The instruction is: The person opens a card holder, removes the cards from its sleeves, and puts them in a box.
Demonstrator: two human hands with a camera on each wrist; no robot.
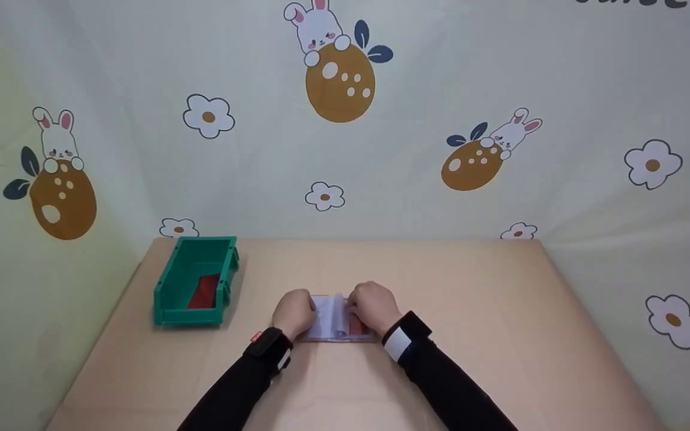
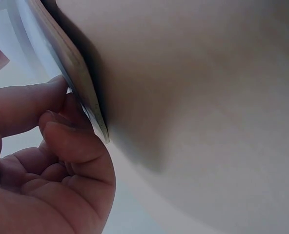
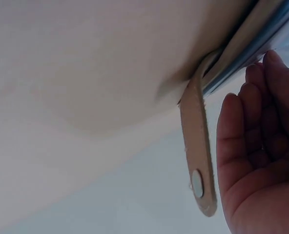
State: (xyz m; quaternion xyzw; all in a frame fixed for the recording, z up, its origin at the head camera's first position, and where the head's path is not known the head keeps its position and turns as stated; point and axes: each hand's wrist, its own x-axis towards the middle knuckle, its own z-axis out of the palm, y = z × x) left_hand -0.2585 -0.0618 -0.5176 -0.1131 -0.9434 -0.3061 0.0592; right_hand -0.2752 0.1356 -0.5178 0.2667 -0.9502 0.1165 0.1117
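A card holder [image 1: 323, 340] lies spread on the table in front of me, its clear plastic pages over a pale left side and a reddish-brown patch at right. My left hand [image 1: 294, 312] pinches its left edge between thumb and curled fingers; the left wrist view shows the cover's edge [image 2: 81, 73]. One clear page [image 1: 340, 317] stands curled up near the middle. My right hand [image 1: 375, 306] pinches at this page with thumb and fingertips, though the exact contact is partly hidden. In the right wrist view a tan strap [image 3: 196, 141] with a metal snap hangs beside the fingers.
A green open-front bin [image 1: 188, 317] stands on the table at the left, with a dark red flat piece [image 1: 204, 292] inside. The beige tabletop [image 1: 471, 287] ends at a patterned cloth backdrop [image 1: 417, 209] behind and at both sides.
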